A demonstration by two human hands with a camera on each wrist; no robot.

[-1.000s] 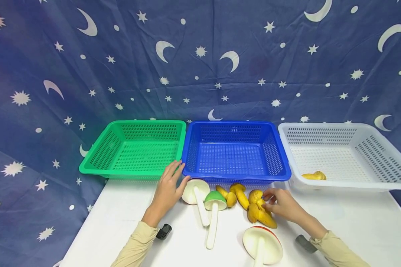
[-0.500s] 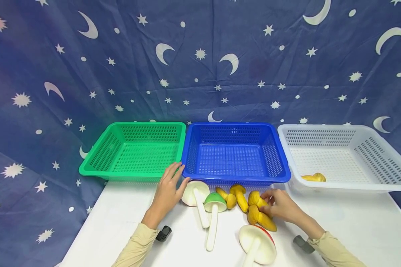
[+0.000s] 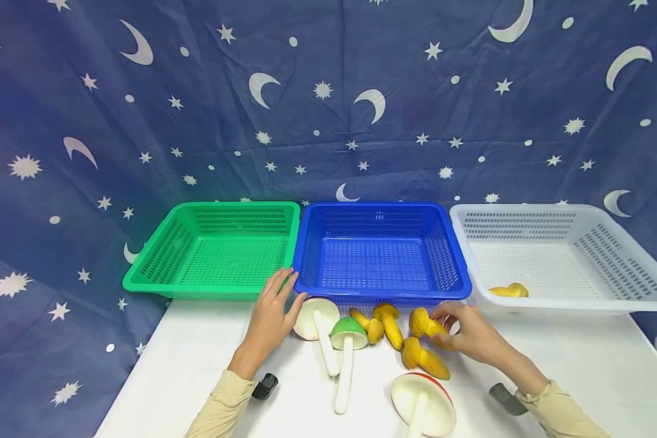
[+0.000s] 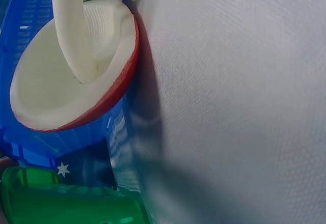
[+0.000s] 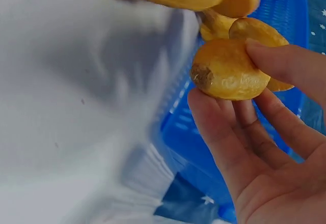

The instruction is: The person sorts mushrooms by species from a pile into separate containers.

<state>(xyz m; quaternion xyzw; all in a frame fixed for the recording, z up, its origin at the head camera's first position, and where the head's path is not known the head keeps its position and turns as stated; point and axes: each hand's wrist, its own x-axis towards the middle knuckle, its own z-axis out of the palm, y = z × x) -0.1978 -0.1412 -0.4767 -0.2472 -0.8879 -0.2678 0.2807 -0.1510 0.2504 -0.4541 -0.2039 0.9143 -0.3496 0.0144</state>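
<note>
In the head view my right hand [image 3: 471, 331] pinches a yellow toy mushroom [image 3: 424, 323] by its stem, between thumb and fingers. The right wrist view shows the brown-tipped stem end [image 5: 229, 71] in that grip. Just in front of it lies another yellow mushroom [image 3: 424, 359], and two more are to the left, one of them a yellow mushroom [image 3: 389, 325] with its cap toward the blue basket. My left hand [image 3: 271, 322] rests with fingers extended at the front corner of the blue basket [image 3: 383, 293], beside a white-stemmed mushroom [image 4: 71, 96] with a red-edged cap.
A green basket [image 3: 197, 288] stands left of the blue one. At the right, a white basket [image 3: 580, 303] holds a yellow mushroom [image 3: 509, 290]. A green-capped mushroom [image 3: 348, 334] and a red-capped mushroom [image 3: 424, 404] lie on the white tabletop [image 3: 295, 401]. Behind hangs a starry blue cloth [image 3: 328, 109].
My right hand has taken hold of the yellow mushroom and drawn it slightly away from the one in front. The red-capped mushroom has shifted a little left. My left hand stays put.
</note>
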